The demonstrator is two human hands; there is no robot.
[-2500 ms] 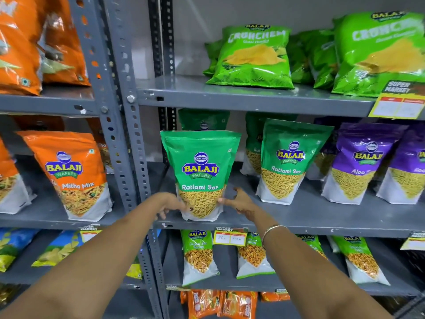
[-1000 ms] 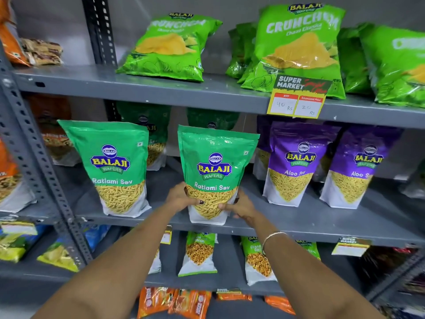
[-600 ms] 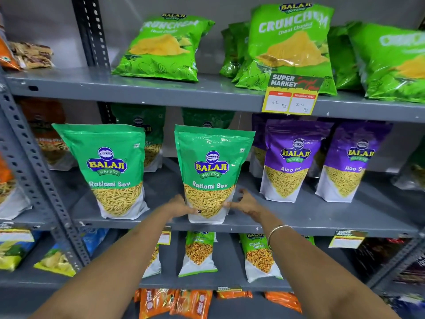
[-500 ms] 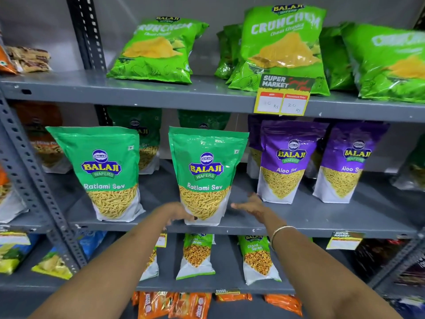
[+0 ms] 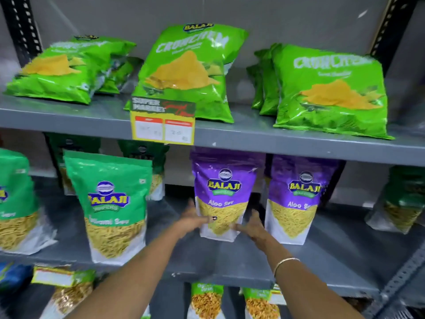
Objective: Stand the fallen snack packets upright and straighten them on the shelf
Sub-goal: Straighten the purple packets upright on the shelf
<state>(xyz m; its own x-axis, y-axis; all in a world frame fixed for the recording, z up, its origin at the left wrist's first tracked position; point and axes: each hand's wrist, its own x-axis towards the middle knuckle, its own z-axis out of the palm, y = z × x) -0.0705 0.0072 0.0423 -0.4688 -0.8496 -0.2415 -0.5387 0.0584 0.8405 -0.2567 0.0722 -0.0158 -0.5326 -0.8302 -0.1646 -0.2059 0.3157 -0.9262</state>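
A purple Aloo Sev packet [image 5: 222, 194] stands upright on the middle grey shelf [image 5: 230, 261]. My left hand [image 5: 192, 218] presses its lower left side, thumb across the front. Against the packet's lower right corner rests my right hand [image 5: 251, 225], with its fingers spread. A second purple Aloo Sev packet [image 5: 296, 199] stands upright just to the right. To the left a green Ratlami Sev packet [image 5: 110, 203] stands upright near the shelf's front edge. Part of another green packet [image 5: 13, 203] shows at the far left.
Light green Crunchem bags [image 5: 186, 72] lean back on the top shelf; the left one [image 5: 62, 67] lies almost flat. A yellow price tag [image 5: 162, 122] hangs from that shelf's edge. Darker green packets stand behind. Smaller packets [image 5: 205, 300] fill the lower shelf. A slotted upright [image 5: 400, 279] is at lower right.
My hands let go of the green Ratlami Sev packet and moved right onto the purple Aloo Sev packet. The view shifted right and closer to the shelf.
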